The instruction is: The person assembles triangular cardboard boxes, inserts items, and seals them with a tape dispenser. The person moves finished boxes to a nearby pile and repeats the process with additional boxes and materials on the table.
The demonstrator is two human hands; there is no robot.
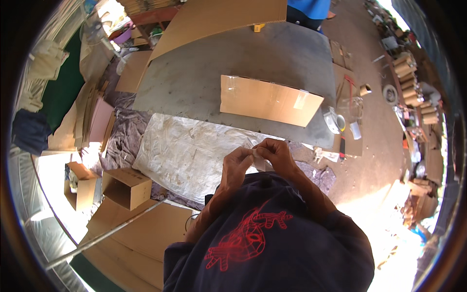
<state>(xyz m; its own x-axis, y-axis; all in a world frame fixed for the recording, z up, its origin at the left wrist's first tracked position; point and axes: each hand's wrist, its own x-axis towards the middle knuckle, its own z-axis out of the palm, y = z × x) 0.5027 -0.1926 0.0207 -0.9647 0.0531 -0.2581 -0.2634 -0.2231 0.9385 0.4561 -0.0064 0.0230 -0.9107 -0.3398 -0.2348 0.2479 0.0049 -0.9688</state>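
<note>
Close in front of my chest, my left hand point(236, 166) and my right hand point(276, 155) meet with fingertips pinched. Between them is a small, whitish, see-through strip point(259, 163), perhaps film or tape; the fingers partly hide it. Just beyond lies a stained white sheet point(182, 153) on the floor side of a grey tabletop point(189, 78). A narrow cardboard box point(268, 100), with shiny tape patches on its face, rests near the table's front edge. To its right are a tape roll point(331, 121) and a red-and-black handled tool point(342, 146).
A large cardboard sheet point(219, 22) covers the table's far left. Blue cloth point(310, 9), perhaps a person's clothing, shows behind it. An open carton point(127, 188) and a metal rod point(109, 231) are at lower left. Cardboard tubes point(406, 80) line the right side.
</note>
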